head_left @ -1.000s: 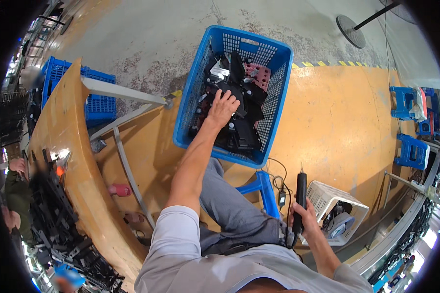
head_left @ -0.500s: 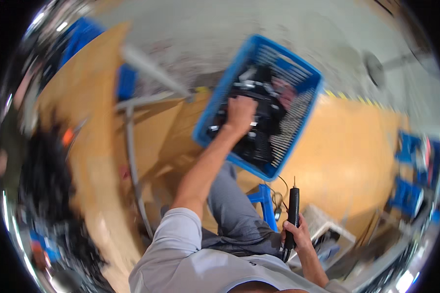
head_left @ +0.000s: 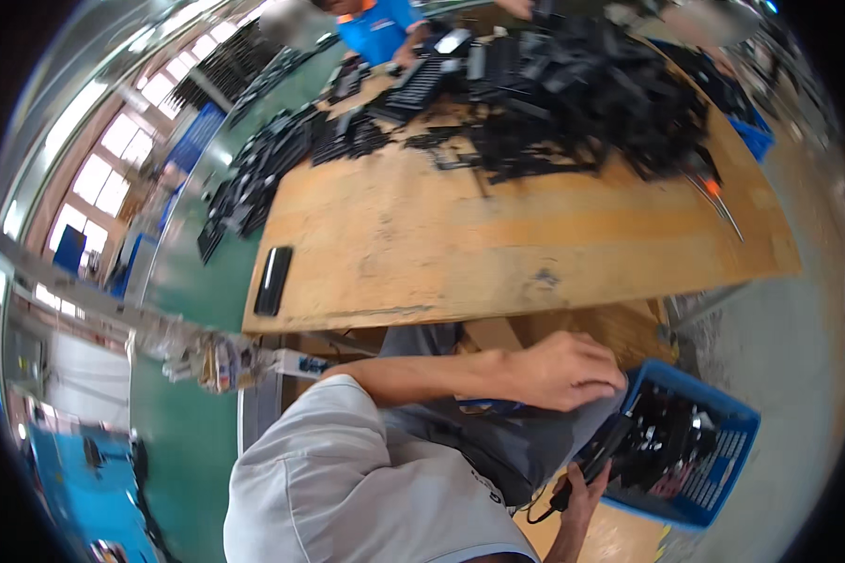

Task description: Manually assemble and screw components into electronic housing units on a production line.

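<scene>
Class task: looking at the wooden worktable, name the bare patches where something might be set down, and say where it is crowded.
The wooden worktable is bare along its near half, between the black flat part at its left edge and the right corner. The far half is crowded with heaped black parts.

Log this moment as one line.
left hand: over lap, by blue basket | right hand: holds black tool | wooden table: black parts
</scene>
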{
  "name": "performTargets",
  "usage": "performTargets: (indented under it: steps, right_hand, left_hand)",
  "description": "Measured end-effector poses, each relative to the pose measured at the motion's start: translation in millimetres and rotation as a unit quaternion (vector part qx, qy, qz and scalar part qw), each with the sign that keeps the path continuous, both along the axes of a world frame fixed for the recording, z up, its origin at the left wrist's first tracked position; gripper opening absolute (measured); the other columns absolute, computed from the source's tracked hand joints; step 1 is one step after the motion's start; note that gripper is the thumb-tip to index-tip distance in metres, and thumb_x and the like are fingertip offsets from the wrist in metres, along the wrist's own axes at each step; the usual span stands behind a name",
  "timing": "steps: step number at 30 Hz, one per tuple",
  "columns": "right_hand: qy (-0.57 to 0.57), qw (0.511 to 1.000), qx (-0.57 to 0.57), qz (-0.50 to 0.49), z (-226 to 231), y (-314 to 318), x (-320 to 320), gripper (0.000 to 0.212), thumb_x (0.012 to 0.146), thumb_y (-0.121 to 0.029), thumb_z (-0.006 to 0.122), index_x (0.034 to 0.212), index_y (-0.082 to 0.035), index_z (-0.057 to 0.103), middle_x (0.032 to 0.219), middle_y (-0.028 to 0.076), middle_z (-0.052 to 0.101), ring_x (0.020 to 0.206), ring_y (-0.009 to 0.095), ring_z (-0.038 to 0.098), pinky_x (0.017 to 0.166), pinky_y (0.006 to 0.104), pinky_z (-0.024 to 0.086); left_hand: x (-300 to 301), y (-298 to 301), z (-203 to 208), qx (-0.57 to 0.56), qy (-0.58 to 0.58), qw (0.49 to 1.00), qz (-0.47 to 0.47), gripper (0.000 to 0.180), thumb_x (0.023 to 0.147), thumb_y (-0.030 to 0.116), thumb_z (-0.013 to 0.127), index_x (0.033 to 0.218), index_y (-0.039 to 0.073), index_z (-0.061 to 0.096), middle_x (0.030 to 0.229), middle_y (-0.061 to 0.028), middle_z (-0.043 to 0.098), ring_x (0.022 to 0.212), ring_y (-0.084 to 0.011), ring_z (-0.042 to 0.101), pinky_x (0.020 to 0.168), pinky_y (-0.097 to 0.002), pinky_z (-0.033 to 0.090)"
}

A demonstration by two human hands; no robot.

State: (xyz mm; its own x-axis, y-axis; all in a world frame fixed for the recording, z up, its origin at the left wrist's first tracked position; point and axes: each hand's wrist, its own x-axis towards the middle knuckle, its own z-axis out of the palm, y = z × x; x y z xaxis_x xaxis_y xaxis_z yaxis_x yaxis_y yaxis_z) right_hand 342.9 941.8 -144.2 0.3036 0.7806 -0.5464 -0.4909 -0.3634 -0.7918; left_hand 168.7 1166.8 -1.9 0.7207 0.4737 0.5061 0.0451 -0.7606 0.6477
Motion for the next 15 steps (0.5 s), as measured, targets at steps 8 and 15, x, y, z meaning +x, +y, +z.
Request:
performTargets:
  steps: [8, 15]
  right_hand:
    - [-0.123, 0.97, -0.028, 0.206, -22.2, 45.6, -47.5, 0.051, 0.084, -0.003, 0.077, 0.123, -0.001, 0.044, 0.068, 0.006, 0.058, 0.047, 0.013, 0.055, 0.042, 0.0289, 0.046]
    - [-0.157, 0.961, -0.064, 0.218, -27.5, 65.0, -64.0, 0.046, 0.084, -0.003, 0.077, 0.116, -0.004, 0.044, 0.068, 0.006, 0.056, 0.045, 0.015, 0.056, 0.041, 0.0297, 0.045]
  left_hand:
    - [-218.2, 47.8, 38.7, -0.001, -0.012, 0.927, 0.376, 0.008, 0.091, 0.009, 0.07, 0.097, 0.004, 0.074, 0.095, -0.0105, 0.075, 0.087, -0.0223, 0.073, 0.078, -0.0317, 0.056]
    - [-411.1, 165.6, -5.7, -0.043, -0.036, 0.794, 0.605, 0.019, 0.088, 0.017, 0.072, 0.101, 0.004, 0.074, 0.092, -0.0125, 0.076, 0.081, -0.0231, 0.073, 0.073, -0.0354, 0.056]
